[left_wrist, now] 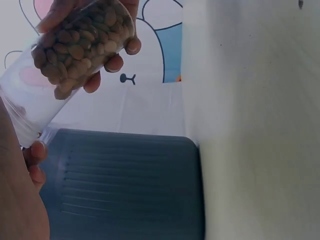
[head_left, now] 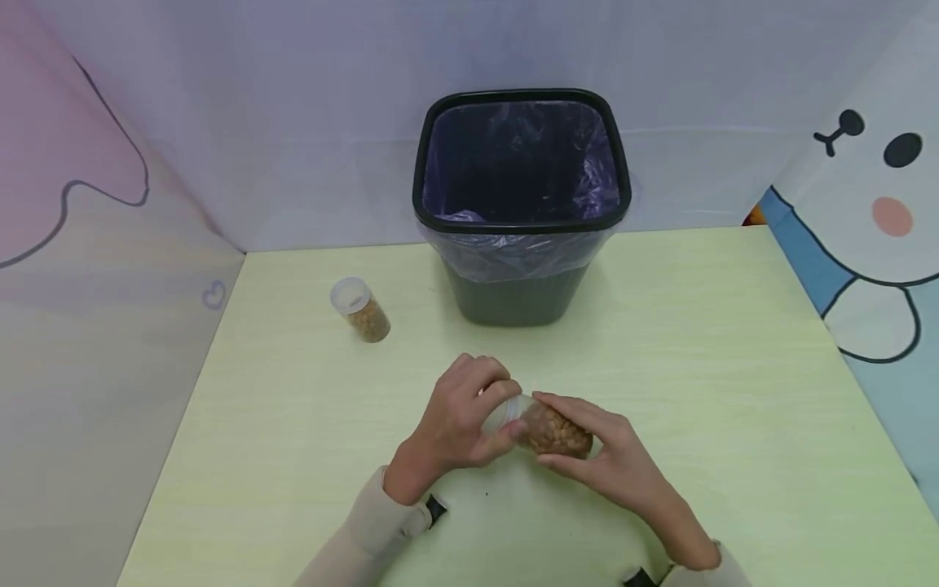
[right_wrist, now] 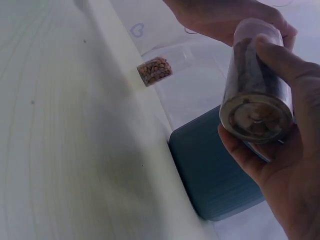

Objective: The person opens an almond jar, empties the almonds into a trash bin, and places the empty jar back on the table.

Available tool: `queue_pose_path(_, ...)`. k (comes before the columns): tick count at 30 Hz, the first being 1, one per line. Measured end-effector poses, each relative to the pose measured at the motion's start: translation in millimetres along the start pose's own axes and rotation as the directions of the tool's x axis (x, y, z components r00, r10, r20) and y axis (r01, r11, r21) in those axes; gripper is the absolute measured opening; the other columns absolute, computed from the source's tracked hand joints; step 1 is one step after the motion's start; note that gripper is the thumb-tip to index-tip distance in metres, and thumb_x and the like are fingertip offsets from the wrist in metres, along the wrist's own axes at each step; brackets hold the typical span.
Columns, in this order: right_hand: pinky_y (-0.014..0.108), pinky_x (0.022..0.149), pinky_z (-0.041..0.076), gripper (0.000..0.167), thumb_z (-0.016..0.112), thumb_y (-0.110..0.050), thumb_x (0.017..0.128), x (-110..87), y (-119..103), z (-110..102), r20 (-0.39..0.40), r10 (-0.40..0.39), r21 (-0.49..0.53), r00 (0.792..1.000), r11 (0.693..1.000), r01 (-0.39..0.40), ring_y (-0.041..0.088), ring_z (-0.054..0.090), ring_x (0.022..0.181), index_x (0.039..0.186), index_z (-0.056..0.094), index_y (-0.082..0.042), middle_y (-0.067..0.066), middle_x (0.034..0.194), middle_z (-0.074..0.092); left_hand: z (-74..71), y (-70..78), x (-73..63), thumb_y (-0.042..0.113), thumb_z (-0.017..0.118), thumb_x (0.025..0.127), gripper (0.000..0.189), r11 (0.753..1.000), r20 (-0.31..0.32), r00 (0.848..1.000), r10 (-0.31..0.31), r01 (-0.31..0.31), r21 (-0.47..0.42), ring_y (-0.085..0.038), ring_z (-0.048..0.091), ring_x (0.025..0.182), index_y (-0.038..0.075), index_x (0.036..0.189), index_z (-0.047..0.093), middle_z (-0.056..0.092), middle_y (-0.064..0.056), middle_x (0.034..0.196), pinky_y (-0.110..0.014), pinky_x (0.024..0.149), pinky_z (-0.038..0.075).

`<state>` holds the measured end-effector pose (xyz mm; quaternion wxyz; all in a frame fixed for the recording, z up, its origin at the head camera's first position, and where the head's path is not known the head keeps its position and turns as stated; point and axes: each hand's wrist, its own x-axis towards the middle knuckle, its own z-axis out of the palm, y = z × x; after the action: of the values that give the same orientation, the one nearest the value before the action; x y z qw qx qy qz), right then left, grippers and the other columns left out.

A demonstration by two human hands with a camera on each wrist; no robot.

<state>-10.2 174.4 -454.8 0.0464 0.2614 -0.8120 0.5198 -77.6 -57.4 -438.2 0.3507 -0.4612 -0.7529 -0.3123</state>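
A clear plastic jar (head_left: 556, 432), part filled with small brown nut-like pieces, is held tilted over the table in front of me. My right hand (head_left: 619, 461) grips its lower body, thumb on one side and fingers on the other. The curled fingers of my left hand (head_left: 462, 416) hold the jar's whitish top end, covering most of it. In the left wrist view the pieces (left_wrist: 82, 47) lie toward the base, and the part near the top is bare. The right wrist view shows the round jar base (right_wrist: 257, 119) facing the camera.
A second clear jar (head_left: 361, 311) with similar pieces stands at the back left of the table (head_left: 293, 424). Behind my hands is a dark bin (head_left: 513, 297) lined with a thin bag, its mouth open. Printed cloth (head_left: 330, 147) hangs behind and beside the table.
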Motion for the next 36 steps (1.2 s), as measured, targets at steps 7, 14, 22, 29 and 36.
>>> queue_pose_path(7,0.021,0.097,0.056,0.073,0.088,-0.006,0.082,-1.3,-0.6,-2.6,0.088,0.056,0.121,0.995,0.990,-0.066,0.005,0.064,0.125,0.148,0.058,-0.013,0.007,0.142,0.067,-0.7,-2.7,7.9,0.035,0.042,0.104,0.038,0.991,-0.047,0.990,0.130,-0.131,-0.002,-0.012,0.041,0.061,0.012,0.080,0.060,0.048,0.000,0.074,-0.029,0.058,0.036)
queue_pose_path(14,0.018,0.101,0.052,0.073,0.090,-0.007,0.079,-2.3,-4.1,11.3,0.015,-0.010,0.030,1.000,0.999,0.009,0.006,0.064,0.126,0.146,0.061,-0.009,0.013,0.139,0.069,1.8,-2.9,9.3,0.020,0.041,0.092,0.029,0.990,-0.109,0.984,0.140,-0.140,0.011,-0.011,0.018,0.056,0.017,0.063,0.039,0.031,0.001,0.067,-0.027,0.053,0.020)
queue_pose_path(22,0.016,0.098,0.053,0.075,0.092,-0.002,0.074,-4.5,-6.6,24.0,-0.061,-0.056,-0.035,0.997,0.998,0.054,0.010,0.067,0.118,0.143,0.062,-0.006,0.013,0.134,0.071,4.3,1.0,4.1,0.017,0.037,0.092,0.031,0.999,-0.129,0.991,0.040,-0.042,-0.012,-0.011,0.016,0.057,0.016,0.062,0.039,0.028,0.001,0.066,-0.026,0.054,0.018)
queue_pose_path(29,0.013,0.098,0.051,0.074,0.091,-0.002,0.076,-9.6,-5.3,33.6,-0.120,-0.070,-0.067,0.990,0.996,0.063,0.012,0.066,0.116,0.143,0.060,-0.003,0.016,0.131,0.069,7.4,7.2,0.8,0.011,0.040,0.089,0.025,0.995,-0.121,0.988,-0.093,0.087,-0.052,-0.011,0.015,0.058,0.014,0.064,0.039,0.026,0.001,0.067,-0.024,0.055,0.018)
queue_pose_path(36,0.010,0.098,0.048,0.060,0.074,-0.036,0.096,-11.9,-5.6,41.5,-0.215,-0.162,-0.158,0.963,0.979,0.129,0.017,0.065,0.111,0.141,0.061,0.002,0.017,0.127,0.069,11.0,11.9,0.5,0.006,0.043,0.084,0.018,0.977,-0.098,0.973,-0.208,0.202,-0.071,-0.008,0.017,0.056,0.014,0.067,0.042,0.029,0.002,0.068,-0.020,0.053,0.018)
